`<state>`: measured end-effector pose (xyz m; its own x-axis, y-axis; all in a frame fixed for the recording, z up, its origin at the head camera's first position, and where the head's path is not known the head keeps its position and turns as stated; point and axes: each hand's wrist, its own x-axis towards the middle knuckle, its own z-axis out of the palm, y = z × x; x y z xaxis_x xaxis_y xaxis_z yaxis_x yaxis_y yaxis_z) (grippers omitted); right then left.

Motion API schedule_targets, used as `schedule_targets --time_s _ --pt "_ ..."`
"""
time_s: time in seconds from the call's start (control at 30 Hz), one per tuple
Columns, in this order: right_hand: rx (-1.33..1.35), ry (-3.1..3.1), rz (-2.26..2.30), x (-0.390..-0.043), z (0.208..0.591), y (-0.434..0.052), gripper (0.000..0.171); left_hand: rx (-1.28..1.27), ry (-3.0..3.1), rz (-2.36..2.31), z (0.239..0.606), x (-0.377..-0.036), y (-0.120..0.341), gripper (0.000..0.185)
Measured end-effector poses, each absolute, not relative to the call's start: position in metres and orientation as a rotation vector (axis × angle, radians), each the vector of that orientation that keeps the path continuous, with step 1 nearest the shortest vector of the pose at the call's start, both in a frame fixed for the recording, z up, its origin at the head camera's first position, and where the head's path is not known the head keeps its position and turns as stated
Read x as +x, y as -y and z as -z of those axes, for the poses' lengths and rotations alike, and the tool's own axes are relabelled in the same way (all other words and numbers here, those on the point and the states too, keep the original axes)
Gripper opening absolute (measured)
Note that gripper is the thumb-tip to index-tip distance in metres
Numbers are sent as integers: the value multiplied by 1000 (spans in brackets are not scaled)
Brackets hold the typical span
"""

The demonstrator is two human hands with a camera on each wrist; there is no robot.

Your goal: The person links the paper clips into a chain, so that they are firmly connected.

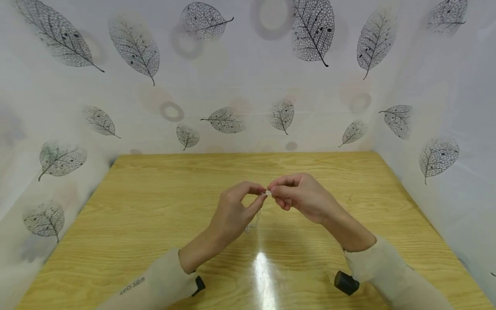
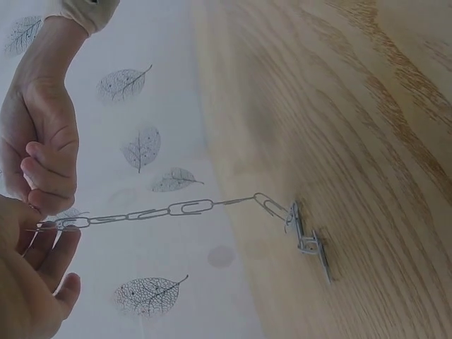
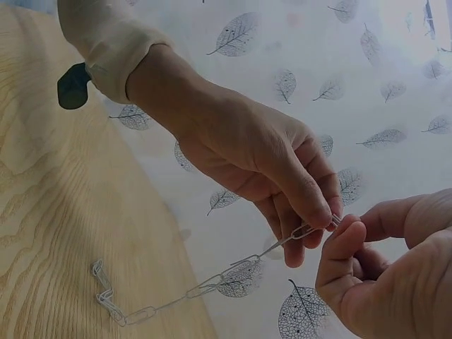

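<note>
Paperclip chain hangs from my two hands above the middle of the counter, top end up at my fingertips, lower end piled in a small heap on the wood. Links run in a slanted line from the pinch down to the heap.

Left hand: thumb and forefinger curled into a ring, fingers pinching the top link. Other fingers tucked under, loosely bent.

Right hand: thumb and forefinger pressed together on the same top end, right against the left fingertips. Remaining fingers curled into the palm. Both hands held off the counter, touching only each other and the chain.

No containers in view; nothing holds the chain but my fingers and the wood.

Counter is light wood with strong grain, a bright glare streak near the front edge between my forearms. Beige sleeves on both arms, a black wrist-mounted piece under each cuff.

Room: white sheeting with grey skeleton-leaf prints and faint rings stands along the back edge and both side edges of the counter.
</note>
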<state>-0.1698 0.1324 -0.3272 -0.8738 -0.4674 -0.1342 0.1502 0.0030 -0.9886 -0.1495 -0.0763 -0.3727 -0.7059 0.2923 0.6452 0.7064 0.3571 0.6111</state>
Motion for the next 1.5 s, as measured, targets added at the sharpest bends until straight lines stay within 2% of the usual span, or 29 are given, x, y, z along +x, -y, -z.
schedule_targets --time_s 0.3,0.67,0.9,1.13,1.5 --pt "-328 -1819 1938 -169 329 -132 13 -776 2264 1572 368 -148 75 4" --pt "-368 -1878 1949 -172 338 -133 21 -606 2323 1813 356 -147 76 4" --pt "-290 -1989 1815 -178 366 -135 21 -544 2286 1851 337 -152 83 8" --pt "-376 -1991 1640 -181 402 -128 35 -566 2233 1839 318 -153 84 8" --pt "-397 -1967 1646 -184 423 -125 38 -591 2143 1894 294 -156 84 5"
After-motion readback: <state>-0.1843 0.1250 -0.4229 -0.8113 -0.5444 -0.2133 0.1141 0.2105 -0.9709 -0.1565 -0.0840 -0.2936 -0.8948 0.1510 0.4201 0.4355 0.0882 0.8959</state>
